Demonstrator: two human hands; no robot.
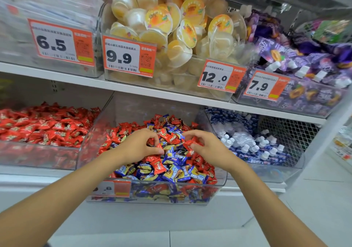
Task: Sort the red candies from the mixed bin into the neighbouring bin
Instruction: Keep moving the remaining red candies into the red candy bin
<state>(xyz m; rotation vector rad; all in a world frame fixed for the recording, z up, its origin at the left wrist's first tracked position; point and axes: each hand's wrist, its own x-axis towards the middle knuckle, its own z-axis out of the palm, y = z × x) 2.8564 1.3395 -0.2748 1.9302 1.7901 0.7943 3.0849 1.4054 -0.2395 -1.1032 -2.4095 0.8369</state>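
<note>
The mixed bin [222, 178] is a clear plastic tub on the lower shelf, heaped with red and blue-and-yellow wrapped candies. Both my hands are inside it, over the pile. My left hand [139, 145] curls its fingers around red candies [159, 145] at the heap's middle. My right hand [207, 147] pinches a red candy [188, 143] between thumb and fingers. To the left stands the neighbouring bin [38, 151], filled only with red candies [49, 126].
A bin of blue-and-white packs [247, 142] adjoins on the right. The upper shelf [133, 86] overhangs with jelly cups [171, 27], purple pouches [304, 65] and orange price tags. A clear divider wall [95, 130] separates the mixed bin from the red one.
</note>
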